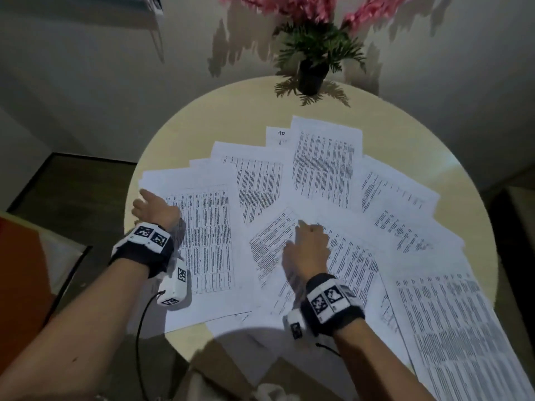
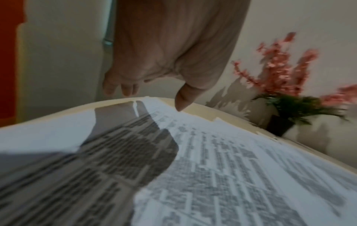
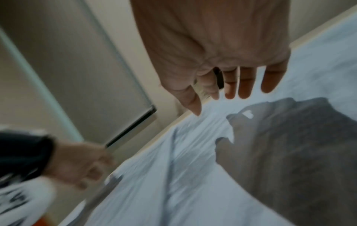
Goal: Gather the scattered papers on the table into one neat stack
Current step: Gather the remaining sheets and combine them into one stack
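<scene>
Several printed sheets lie fanned and overlapping across a round beige table (image 1: 202,131). My left hand (image 1: 144,201) is over the far left corner of the leftmost sheet (image 1: 208,244), near the table's left edge. In the left wrist view the left hand (image 2: 152,97) is relaxed and holds nothing, its thumb pointing down at the sheet's (image 2: 212,152) far edge; contact is unclear. My right hand (image 1: 301,230) hovers over the middle sheet (image 1: 269,250). The right wrist view shows the right hand (image 3: 214,104) with straight, spread fingers above the papers (image 3: 173,175), its shadow falling beside it.
A potted plant (image 1: 311,76) with pink flowers stands at the table's far edge against the wall. The front right sheet (image 1: 451,328) hangs over the table's near rim. An orange and white object (image 1: 26,270) sits low at the left.
</scene>
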`<state>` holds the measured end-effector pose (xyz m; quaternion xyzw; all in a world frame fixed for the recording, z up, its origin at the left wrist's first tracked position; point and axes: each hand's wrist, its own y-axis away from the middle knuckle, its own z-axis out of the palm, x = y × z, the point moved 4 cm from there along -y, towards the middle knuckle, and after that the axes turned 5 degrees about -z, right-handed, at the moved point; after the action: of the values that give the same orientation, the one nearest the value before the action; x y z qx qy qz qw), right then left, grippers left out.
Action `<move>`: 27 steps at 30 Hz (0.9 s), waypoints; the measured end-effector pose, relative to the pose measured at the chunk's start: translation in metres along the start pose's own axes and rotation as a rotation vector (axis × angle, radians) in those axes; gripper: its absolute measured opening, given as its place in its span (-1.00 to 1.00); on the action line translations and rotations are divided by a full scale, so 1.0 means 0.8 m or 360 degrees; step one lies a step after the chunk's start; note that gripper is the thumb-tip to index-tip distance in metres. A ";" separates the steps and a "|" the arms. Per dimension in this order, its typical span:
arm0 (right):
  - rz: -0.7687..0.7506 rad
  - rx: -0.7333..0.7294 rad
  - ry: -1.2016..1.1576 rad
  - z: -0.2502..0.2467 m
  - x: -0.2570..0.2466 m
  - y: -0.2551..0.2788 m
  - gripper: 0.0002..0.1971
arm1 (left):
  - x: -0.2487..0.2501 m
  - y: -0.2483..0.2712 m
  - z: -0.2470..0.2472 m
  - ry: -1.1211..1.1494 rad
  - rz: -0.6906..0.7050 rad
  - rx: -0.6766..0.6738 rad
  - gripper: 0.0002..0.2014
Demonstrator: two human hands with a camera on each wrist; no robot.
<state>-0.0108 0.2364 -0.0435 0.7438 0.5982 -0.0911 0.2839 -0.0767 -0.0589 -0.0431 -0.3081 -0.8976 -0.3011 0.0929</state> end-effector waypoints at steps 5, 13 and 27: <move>0.0732 0.0171 0.0083 -0.079 0.146 0.019 -0.24 | 0.074 0.058 0.057 -0.0034 0.0616 -0.0106 -0.55; 0.0732 0.0099 0.0345 -0.083 0.226 0.042 -0.41 | 0.106 0.188 0.184 -0.0567 0.0755 -0.0588 -0.47; 0.0710 -0.0098 -0.2239 -0.065 0.114 -0.009 -0.58 | 0.098 0.233 0.203 0.0194 0.0702 -0.0611 -0.59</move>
<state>-0.0035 0.3412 -0.0465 0.6052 0.1116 -0.4698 0.6329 -0.0226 0.1946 -0.0554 -0.4890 -0.7284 -0.4558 0.1501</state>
